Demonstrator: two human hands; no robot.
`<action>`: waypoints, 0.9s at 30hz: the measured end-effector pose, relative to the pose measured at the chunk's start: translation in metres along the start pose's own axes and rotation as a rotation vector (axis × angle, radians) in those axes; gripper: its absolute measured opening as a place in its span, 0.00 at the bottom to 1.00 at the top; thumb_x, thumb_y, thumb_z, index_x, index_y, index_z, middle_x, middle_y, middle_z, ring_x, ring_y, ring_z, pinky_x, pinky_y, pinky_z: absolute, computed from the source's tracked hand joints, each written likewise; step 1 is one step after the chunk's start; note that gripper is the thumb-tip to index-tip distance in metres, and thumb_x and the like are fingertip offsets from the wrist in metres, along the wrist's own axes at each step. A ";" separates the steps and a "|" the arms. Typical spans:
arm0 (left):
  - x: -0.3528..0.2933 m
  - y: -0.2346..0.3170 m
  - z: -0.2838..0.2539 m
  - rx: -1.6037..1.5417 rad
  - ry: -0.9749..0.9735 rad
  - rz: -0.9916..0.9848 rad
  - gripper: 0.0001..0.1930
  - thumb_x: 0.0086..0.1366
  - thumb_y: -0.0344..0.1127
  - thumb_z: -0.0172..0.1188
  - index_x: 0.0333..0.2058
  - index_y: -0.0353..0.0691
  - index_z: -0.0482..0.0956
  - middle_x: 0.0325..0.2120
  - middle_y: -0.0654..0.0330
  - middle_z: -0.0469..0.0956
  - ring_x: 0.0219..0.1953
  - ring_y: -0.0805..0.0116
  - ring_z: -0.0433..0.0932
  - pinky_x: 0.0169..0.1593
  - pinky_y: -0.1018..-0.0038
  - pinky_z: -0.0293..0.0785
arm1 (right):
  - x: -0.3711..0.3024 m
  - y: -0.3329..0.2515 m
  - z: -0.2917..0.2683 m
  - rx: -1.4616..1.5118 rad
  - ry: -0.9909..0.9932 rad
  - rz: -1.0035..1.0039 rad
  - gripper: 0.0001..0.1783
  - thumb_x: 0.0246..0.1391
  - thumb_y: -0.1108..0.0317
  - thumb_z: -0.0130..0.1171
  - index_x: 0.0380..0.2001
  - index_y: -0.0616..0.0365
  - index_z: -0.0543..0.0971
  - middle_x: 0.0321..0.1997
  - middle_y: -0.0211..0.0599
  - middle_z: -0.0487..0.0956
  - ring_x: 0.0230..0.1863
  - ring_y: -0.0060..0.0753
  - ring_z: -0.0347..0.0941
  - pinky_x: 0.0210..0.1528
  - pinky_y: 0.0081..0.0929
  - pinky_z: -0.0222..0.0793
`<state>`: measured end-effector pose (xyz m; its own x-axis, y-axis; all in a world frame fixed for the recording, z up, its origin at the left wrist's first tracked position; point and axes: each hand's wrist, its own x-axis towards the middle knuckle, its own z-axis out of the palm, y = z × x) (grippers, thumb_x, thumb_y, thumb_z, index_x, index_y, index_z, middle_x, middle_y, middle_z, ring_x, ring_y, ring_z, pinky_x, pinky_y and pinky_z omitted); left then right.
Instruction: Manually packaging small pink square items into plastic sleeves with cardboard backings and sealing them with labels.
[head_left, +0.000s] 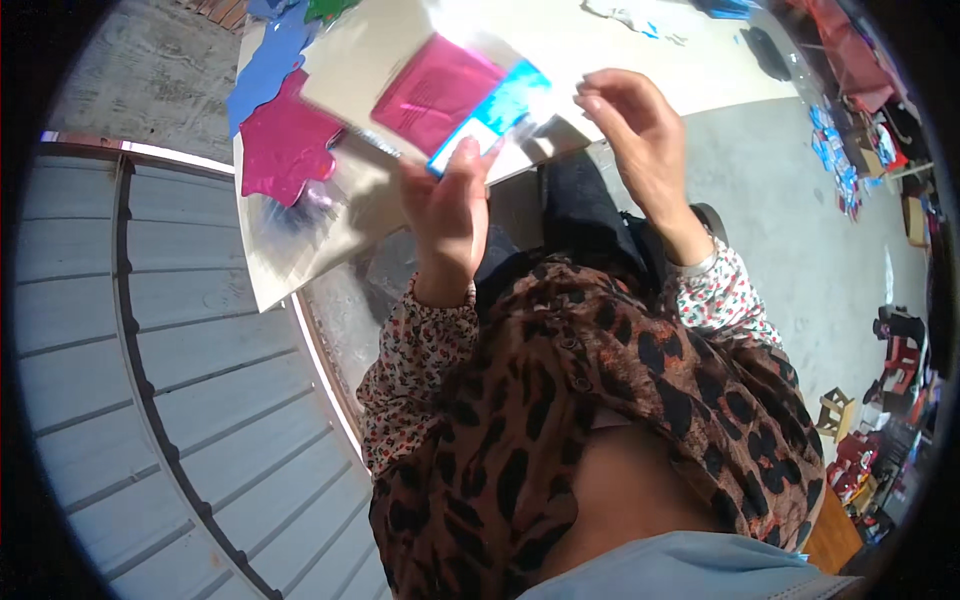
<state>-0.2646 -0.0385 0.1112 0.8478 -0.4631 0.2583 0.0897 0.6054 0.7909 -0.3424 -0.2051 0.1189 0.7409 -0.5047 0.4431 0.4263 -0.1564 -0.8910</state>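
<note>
My left hand (447, 215) is closed on the lower edge of a flat pink packet (425, 92), its thumb pressed over a blue and white strip (500, 108) along one side. The packet is tilted above the table's near edge and partly blurred. To its right, my right hand (640, 135) is raised with bent fingers and a gap between thumb and forefinger; nothing shows in it. Left of the packet, a pink irregular flat piece (288, 140) lies on the white table (530, 30). Below that piece are crumpled clear plastic bags (300, 212).
Blue flat pieces (262, 88) and a green piece (325, 8) lie at the table's far left. Toward its right end is a dark object (765, 52). Small blue packets (835, 165) lie on the floor at right. A grey ribbed metal panel (190, 330) stands at left.
</note>
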 end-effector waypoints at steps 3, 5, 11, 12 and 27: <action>-0.011 -0.003 0.013 0.001 0.070 0.094 0.10 0.61 0.23 0.53 0.43 0.32 0.71 0.36 0.57 0.76 0.42 0.66 0.76 0.52 0.61 0.72 | -0.017 -0.022 -0.004 0.185 -0.080 0.201 0.10 0.58 0.70 0.55 0.40 0.66 0.75 0.33 0.39 0.79 0.31 0.24 0.77 0.32 0.20 0.75; -0.021 -0.004 0.024 -0.013 0.130 0.135 0.10 0.61 0.23 0.53 0.42 0.32 0.71 0.35 0.58 0.76 0.41 0.68 0.76 0.51 0.64 0.72 | -0.022 -0.023 0.000 0.243 -0.125 0.258 0.10 0.58 0.70 0.55 0.40 0.66 0.75 0.33 0.39 0.79 0.30 0.24 0.77 0.32 0.19 0.75; -0.054 0.001 0.048 0.018 0.044 0.136 0.09 0.61 0.24 0.54 0.41 0.33 0.71 0.34 0.57 0.76 0.39 0.69 0.75 0.45 0.69 0.72 | -0.040 -0.024 0.013 0.449 -0.259 0.345 0.09 0.58 0.70 0.55 0.39 0.65 0.75 0.35 0.38 0.79 0.30 0.24 0.77 0.31 0.17 0.74; -0.056 0.004 0.050 0.048 0.061 0.146 0.09 0.62 0.25 0.53 0.41 0.33 0.71 0.34 0.57 0.76 0.38 0.69 0.75 0.44 0.70 0.72 | -0.043 -0.027 0.013 0.454 -0.256 0.339 0.09 0.58 0.70 0.55 0.39 0.65 0.75 0.35 0.38 0.79 0.30 0.24 0.77 0.31 0.17 0.74; -0.095 0.045 0.069 0.008 0.114 0.046 0.16 0.68 0.42 0.51 0.35 0.30 0.72 0.28 0.53 0.76 0.27 0.68 0.75 0.27 0.72 0.73 | -0.075 -0.064 0.020 0.593 -0.375 0.334 0.12 0.58 0.67 0.54 0.40 0.66 0.74 0.34 0.39 0.80 0.29 0.22 0.77 0.31 0.16 0.75</action>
<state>-0.3768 -0.0117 0.1602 0.9051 -0.3578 0.2300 0.0456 0.6192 0.7839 -0.4144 -0.1406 0.1445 0.9600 -0.1071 0.2586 0.2774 0.4876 -0.8278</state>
